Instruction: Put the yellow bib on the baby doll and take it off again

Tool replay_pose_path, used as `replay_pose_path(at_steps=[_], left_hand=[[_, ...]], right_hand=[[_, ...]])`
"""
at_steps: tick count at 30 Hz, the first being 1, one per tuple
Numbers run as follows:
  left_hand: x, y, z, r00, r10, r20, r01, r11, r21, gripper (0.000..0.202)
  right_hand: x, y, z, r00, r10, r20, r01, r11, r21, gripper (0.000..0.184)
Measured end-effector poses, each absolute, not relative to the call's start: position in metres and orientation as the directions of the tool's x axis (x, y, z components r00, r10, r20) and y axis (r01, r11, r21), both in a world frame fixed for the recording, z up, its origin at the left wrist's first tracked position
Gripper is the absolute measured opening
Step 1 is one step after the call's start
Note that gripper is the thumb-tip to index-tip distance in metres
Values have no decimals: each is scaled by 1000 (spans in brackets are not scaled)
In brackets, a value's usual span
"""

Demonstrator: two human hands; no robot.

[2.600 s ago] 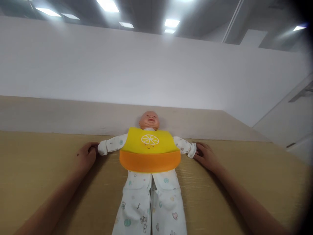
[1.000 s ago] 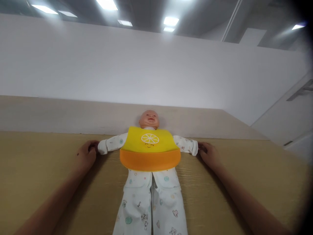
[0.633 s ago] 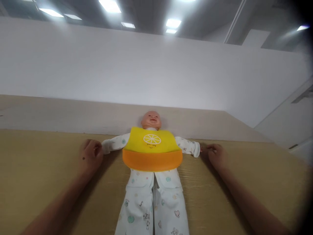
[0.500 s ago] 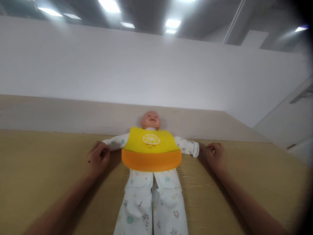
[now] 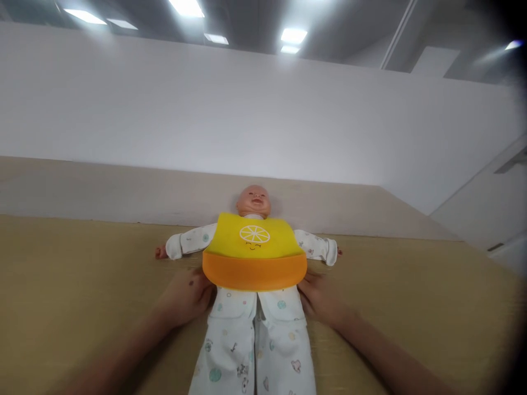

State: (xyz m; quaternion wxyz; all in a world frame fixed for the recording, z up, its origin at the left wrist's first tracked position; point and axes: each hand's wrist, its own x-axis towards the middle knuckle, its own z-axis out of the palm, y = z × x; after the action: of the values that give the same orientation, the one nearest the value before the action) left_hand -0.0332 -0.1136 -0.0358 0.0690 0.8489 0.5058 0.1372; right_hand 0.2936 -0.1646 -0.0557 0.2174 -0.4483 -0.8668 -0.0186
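Observation:
A baby doll [image 5: 253, 201] lies on its back, arms stretched out to both sides, in white printed clothes [image 5: 282, 329]. Over its chest spreads a yellow bib [image 5: 230, 236] with a white citrus slice, a smiling face and an orange catch pocket [image 5: 254, 271]. My left hand [image 5: 191, 296] is at the doll's waist on the left, fingers curled in against the clothes beside the pocket. On the other side, my right hand [image 5: 319, 299] has its bent fingers at the waist below the pocket's right end. Both sets of fingertips are hidden, so what they grip does not show.
The doll lies on a wood-coloured tabletop [image 5: 411, 307], with a paler strip [image 5: 102, 189] behind its head. A white wall [image 5: 230, 115] rises beyond that. A door [image 5: 494, 203] stands at the right edge.
Both my hands have left the doll's hands and moved inward and toward me, to the sides of its waist. The doll's outstretched hands are now uncovered.

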Motion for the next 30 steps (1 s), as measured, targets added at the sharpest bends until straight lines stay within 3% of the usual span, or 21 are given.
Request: replay_pose_path(at_steps=[2, 5, 15, 30], left_hand=[[-29, -118, -37, 570, 814, 114, 799, -581, 153, 22], [-25, -121, -37, 573, 812, 112, 812, -581, 52, 28], [-23, -119, -39, 508, 860, 43, 861, -508, -19, 27], [-28, -122, -38, 498, 864, 75, 847, -503, 170, 24]], right_hand=[[289, -164, -58, -507, 783, 360, 804, 580, -129, 19], [288, -163, -61, -496, 783, 375, 808, 574, -130, 20], [291, -161, -66, -468, 786, 405, 768, 588, -254, 22], [294, -158, -71, -407, 823, 395, 750, 548, -370, 20]])
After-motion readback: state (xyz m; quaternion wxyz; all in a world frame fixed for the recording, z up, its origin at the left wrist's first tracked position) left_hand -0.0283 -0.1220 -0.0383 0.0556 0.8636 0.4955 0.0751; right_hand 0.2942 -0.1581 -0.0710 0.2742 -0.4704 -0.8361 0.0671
